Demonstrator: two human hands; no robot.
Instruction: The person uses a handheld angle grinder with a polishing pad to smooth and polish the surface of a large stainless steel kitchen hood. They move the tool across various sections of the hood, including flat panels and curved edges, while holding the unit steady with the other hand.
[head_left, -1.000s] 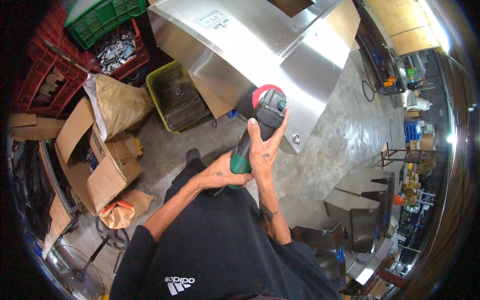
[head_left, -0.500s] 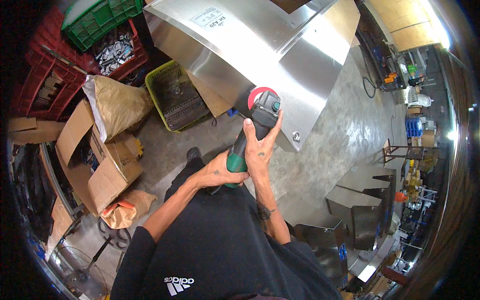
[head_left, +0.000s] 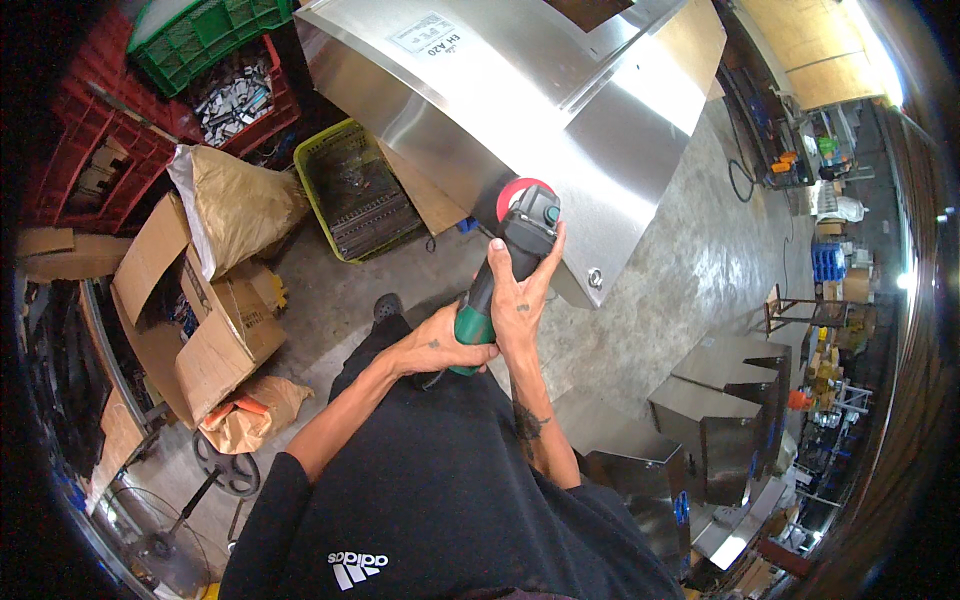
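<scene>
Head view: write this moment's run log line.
left hand: on grinder, green end; right hand: on its black body; red disc: at metal casing, contact unclear

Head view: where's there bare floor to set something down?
The widest bare floor lies right of the grinder, between the big metal case, smaller metal boxes and brown stand. A smaller patch sits between the yellow basket, cardboard box and dark shoe. Crowded: the left side, where crates, sack, cardboard box and basket bunch together, and the lower right.
</scene>
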